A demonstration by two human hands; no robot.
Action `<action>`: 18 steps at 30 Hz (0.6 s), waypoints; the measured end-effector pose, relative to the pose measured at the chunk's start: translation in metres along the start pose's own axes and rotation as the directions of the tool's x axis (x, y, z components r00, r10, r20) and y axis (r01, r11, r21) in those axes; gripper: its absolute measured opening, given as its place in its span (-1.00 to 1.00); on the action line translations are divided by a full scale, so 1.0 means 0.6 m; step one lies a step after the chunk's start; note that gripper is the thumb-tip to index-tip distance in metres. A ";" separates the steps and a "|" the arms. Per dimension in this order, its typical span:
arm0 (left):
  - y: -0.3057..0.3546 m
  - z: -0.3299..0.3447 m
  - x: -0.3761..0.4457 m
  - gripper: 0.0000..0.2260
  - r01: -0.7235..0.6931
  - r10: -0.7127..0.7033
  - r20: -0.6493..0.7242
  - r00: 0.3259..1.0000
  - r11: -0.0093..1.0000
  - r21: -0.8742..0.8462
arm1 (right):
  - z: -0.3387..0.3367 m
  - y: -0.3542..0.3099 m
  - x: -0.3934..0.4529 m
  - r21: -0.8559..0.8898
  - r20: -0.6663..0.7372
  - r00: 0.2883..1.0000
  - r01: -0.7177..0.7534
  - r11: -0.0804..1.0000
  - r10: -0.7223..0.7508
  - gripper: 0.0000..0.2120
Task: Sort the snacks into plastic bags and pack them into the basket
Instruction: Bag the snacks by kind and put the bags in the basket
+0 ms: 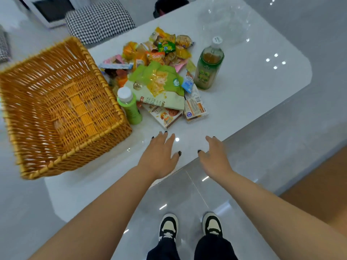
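An orange wicker basket (56, 102) stands at the left of the white table (253, 87) with nothing inside it. Right of it lies a pile of snack packets (159, 72), topped by a green and yellow bag (159, 81). A small green bottle (130, 106) stands against the basket, and a larger tea bottle (209, 66) stands at the pile's right. Clear plastic bags (225, 17) lie at the far end of the table. My left hand (159, 154) and my right hand (214, 156) hover flat over the near table edge, fingers straight, holding nothing.
A houndstooth-patterned chair (99, 21) stands behind the table, beside a dark bin (169, 6). The near table edge runs diagonally under my hands. My two shoes (189, 226) stand on the glossy grey floor below.
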State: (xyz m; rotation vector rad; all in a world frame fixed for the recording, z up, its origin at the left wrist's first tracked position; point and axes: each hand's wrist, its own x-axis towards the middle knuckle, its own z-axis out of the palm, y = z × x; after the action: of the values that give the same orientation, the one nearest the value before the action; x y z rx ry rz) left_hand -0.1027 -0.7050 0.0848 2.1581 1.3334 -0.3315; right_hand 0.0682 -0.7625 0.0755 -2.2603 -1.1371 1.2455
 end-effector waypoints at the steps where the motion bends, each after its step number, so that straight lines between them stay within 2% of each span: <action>1: 0.007 -0.025 -0.011 -0.41 -0.003 0.003 -0.020 1.000 1.000 -0.022 | -0.017 -0.019 -0.015 -0.072 0.011 0.999 0.048 0.996 -0.048 -0.43; 6: 0.054 -0.146 -0.079 -0.44 -0.033 0.022 -0.113 0.993 0.994 -0.100 | -0.110 -0.124 -0.088 -0.280 0.045 0.971 0.239 0.930 -0.237 -0.42; 12: 0.105 -0.271 -0.165 -0.46 -0.013 -0.012 -0.190 0.982 0.991 -0.132 | -0.219 -0.249 -0.176 -0.303 -0.032 0.911 0.382 0.873 -0.410 -0.45; 18: 0.102 -0.371 -0.254 -0.46 0.001 -0.034 -0.270 0.962 0.992 -0.123 | -0.257 -0.336 -0.259 -0.467 0.069 0.853 0.486 0.739 -0.518 -0.40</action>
State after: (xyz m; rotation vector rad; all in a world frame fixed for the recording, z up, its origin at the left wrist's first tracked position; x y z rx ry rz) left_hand -0.1399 -0.7066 0.3587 2.1461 1.4809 0.0428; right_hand 0.0481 -0.7400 0.3714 -2.0314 -2.0350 0.7184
